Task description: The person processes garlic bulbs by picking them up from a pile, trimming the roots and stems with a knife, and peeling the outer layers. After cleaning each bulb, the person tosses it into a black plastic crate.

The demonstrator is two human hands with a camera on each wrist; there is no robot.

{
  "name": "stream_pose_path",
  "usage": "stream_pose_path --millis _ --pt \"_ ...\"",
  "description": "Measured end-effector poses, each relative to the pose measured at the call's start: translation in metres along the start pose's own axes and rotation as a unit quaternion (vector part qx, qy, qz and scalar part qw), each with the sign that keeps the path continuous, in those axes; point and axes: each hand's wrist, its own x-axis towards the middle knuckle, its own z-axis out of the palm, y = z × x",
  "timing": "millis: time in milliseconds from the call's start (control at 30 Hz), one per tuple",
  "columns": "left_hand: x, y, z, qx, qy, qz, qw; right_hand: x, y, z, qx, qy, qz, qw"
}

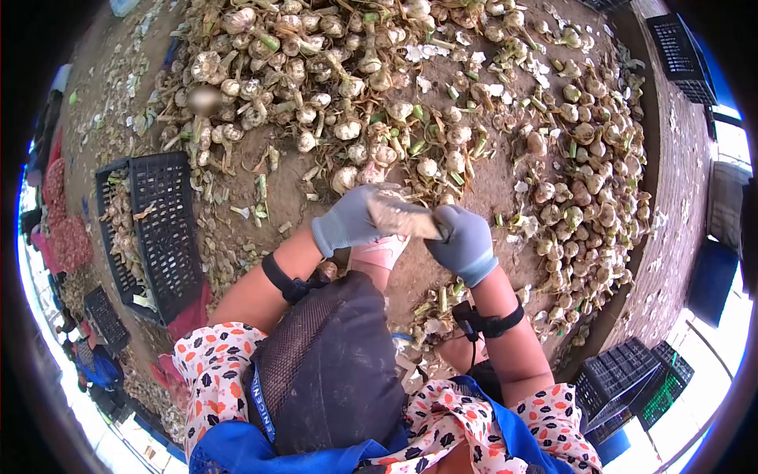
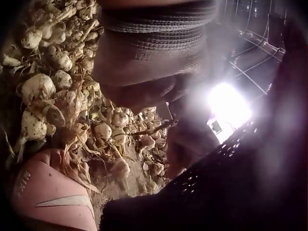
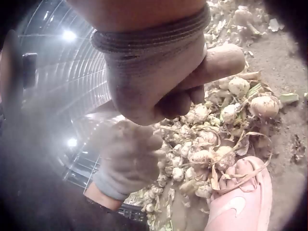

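Note:
In the head view both gloved hands meet over the ground in front of the body. My right hand (image 1: 464,243) grips a wooden-handled knife (image 1: 407,218). Its round handle (image 3: 225,63) sticks out of the fist in the right wrist view, and the pale blade (image 3: 103,111) shows beyond. My left hand (image 1: 349,221) is at the far end of the knife, its fingers bent close to the blade; what they hold is hidden. A thin dry stem (image 2: 153,129) passes by the left fingers. Garlic bulbs (image 1: 347,178) lie just ahead of the hands.
A large garlic heap (image 1: 292,71) spreads ahead, and a pile of trimmed bulbs (image 1: 588,189) lies right, along a low ledge (image 1: 659,174). A black crate (image 1: 166,229) stands left; more crates (image 1: 620,379) are at right. A pink shoe (image 3: 240,207) is below the hands.

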Motion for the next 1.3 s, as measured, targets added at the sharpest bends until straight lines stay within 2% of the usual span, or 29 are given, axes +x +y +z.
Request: stream_pose_path --millis 33,67,100,133,167,233,300,333,367,400,433,500,567,600,633,700,733,767,833,867,933,1067,1133,1167,1233,1267,1300 --pt "-0.004 -0.009 -0.002 -0.148 0.010 -0.042 0.988 0.001 -0.004 0.000 -0.012 -0.014 -0.040 0.999" --pt "0.004 -0.006 -0.005 -0.253 0.022 -0.141 0.957 0.001 -0.008 -0.002 -0.032 -0.037 -0.052 0.997" --pt "0.006 -0.005 -0.005 -0.253 0.022 -0.142 0.957 0.003 -0.014 -0.003 -0.032 -0.037 -0.051 0.997" --pt "0.007 -0.004 -0.004 -0.043 0.003 -0.119 0.992 0.004 -0.020 -0.005 -0.045 -0.043 -0.083 0.995" --pt "0.007 -0.004 -0.003 0.170 -0.016 -0.090 0.981 0.004 -0.023 -0.005 -0.058 -0.048 -0.114 0.991" --pt "0.008 -0.003 0.000 0.219 -0.003 -0.070 0.973 0.003 -0.023 -0.001 -0.072 -0.049 -0.119 0.989" --pt "0.007 0.016 0.004 0.188 0.000 -0.115 0.975 0.003 -0.021 0.001 -0.100 -0.040 -0.121 0.987" --pt "0.001 0.027 0.007 0.445 0.010 0.106 0.889 0.001 -0.008 0.011 -0.110 -0.024 -0.077 0.991" --pt "-0.005 0.036 0.010 0.647 0.015 0.314 0.695 0.001 0.004 0.019 -0.121 -0.008 -0.030 0.992" --pt "0.002 0.029 0.004 0.358 -0.031 0.037 0.932 0.012 0.008 0.016 -0.158 -0.054 0.143 0.976" --pt "-0.004 0.041 0.013 0.235 0.000 -0.014 0.972 0.006 0.047 0.028 -0.164 0.007 0.199 0.966" --pt "-0.003 0.026 0.002 0.251 -0.011 -0.031 0.968 -0.005 0.067 0.028 -0.107 0.025 0.263 0.958" --pt "-0.002 0.013 -0.002 0.206 0.000 0.042 0.978 -0.018 0.069 0.036 -0.062 -0.006 0.258 0.964" --pt "-0.002 0.018 0.000 0.173 -0.030 0.001 0.984 -0.023 0.068 0.036 -0.022 -0.027 0.245 0.969" --pt "0.000 0.019 0.000 0.175 -0.031 0.005 0.984 -0.022 0.066 0.034 -0.024 -0.024 0.243 0.969" --pt "-0.003 0.018 0.004 0.331 -0.023 0.033 0.943 -0.027 0.055 0.030 0.057 -0.065 0.225 0.970" --pt "-0.001 0.016 0.002 0.458 -0.022 0.124 0.880 -0.032 0.064 0.037 0.100 -0.062 0.224 0.967" --pt "-0.001 0.019 0.003 0.457 -0.023 0.125 0.880 -0.031 0.058 0.034 0.099 -0.061 0.225 0.967" --pt "-0.002 0.027 0.006 0.357 -0.008 0.110 0.928 -0.030 0.045 0.030 0.327 -0.057 0.330 0.884" --pt "-0.002 0.027 0.006 0.356 -0.007 0.109 0.928 -0.029 0.043 0.027 0.327 -0.059 0.331 0.883" --pt "0.000 0.029 0.002 0.302 -0.069 0.083 0.947 -0.025 0.037 0.022 0.335 -0.079 0.310 0.886" --pt "-0.005 0.029 -0.002 0.298 -0.110 0.086 0.944 -0.019 0.012 0.010 0.367 -0.095 0.287 0.880" --pt "-0.006 0.027 0.001 0.207 -0.064 0.156 0.964 -0.021 0.008 0.015 0.287 -0.075 0.179 0.938" --pt "-0.004 0.028 0.004 0.207 -0.064 0.156 0.964 -0.019 0.003 0.019 0.288 -0.075 0.179 0.938" --pt "-0.002 0.031 0.010 0.073 -0.103 0.162 0.979 -0.014 -0.007 0.027 0.224 -0.037 0.101 0.969" --pt "-0.004 0.033 0.015 0.026 -0.120 0.114 0.986 -0.017 0.008 0.047 0.241 -0.025 0.135 0.961" --pt "-0.006 0.044 0.023 -0.018 -0.147 0.111 0.983 -0.023 0.017 0.056 0.241 -0.023 0.134 0.961"
